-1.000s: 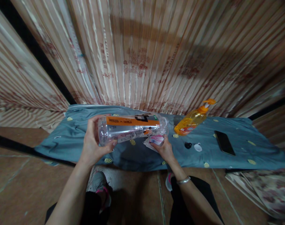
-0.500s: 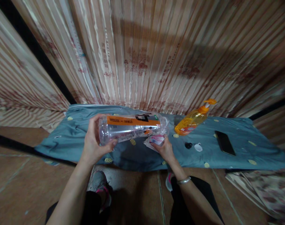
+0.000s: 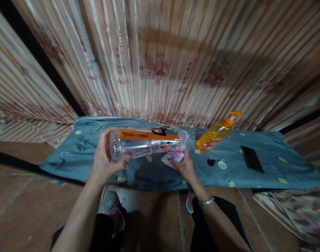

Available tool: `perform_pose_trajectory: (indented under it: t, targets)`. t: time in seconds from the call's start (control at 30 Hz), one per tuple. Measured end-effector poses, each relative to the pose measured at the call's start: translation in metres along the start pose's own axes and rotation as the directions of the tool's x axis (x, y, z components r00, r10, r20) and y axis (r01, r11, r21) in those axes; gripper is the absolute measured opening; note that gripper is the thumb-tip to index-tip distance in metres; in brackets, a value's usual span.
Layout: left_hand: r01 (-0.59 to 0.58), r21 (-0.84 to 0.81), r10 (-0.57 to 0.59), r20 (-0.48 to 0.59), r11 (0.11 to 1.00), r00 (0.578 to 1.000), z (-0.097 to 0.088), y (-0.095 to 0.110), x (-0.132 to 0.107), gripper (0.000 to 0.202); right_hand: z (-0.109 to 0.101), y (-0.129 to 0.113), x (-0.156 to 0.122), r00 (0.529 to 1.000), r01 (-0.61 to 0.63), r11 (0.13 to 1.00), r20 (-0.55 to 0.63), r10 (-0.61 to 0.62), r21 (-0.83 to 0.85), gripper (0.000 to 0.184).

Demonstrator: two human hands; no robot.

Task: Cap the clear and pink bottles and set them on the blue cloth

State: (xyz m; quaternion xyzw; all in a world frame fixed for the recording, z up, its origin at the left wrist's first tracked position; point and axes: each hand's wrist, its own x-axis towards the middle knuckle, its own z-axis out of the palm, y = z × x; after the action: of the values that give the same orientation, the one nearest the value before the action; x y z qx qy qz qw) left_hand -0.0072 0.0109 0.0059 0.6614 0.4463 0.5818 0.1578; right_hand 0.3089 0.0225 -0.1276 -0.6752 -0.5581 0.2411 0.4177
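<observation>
My left hand (image 3: 105, 161) is wrapped round the base of a clear plastic bottle (image 3: 148, 141) with an orange label, held on its side above a blue-grey cloth (image 3: 149, 173). The bottle's open neck points right. My right hand (image 3: 185, 167) grips a small white and pink packet (image 3: 175, 156) just under the neck of the bottle, fingers closed on it.
An orange pump bottle of liquid (image 3: 216, 132) stands tilted at the back of the cloth. A black cap (image 3: 211, 162) and a white cap (image 3: 222, 164) lie beside it, and a black phone (image 3: 252, 159) lies further right. Striped curtains hang behind. My shoes show on the tiled floor.
</observation>
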Motion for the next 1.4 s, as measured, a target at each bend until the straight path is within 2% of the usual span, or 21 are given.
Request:
perform_pose_trajectory:
  t: [0.73,1.0,1.4]
  targets:
    - [0.103,-0.065,-0.103,0.002,0.992,0.995,0.0021,0.007,0.0025,0.085,0.0013,0.0083,-0.0003,0.999,0.037,0.999,0.014,-0.037,-0.016,0.061]
    - [0.087,-0.044,-0.086,0.014,0.995,0.996,0.001,0.0036,0.0015,0.082,0.0004,0.0063,-0.0005,0.999,0.045,0.999,0.009,-0.045,-0.009,0.056]
    - [0.107,-0.067,-0.105,0.039,0.992,0.994,-0.0017,0.004,0.002,0.085,0.0019,0.0085,-0.0009,0.997,0.077,0.997,0.012,-0.077,0.011,0.058]
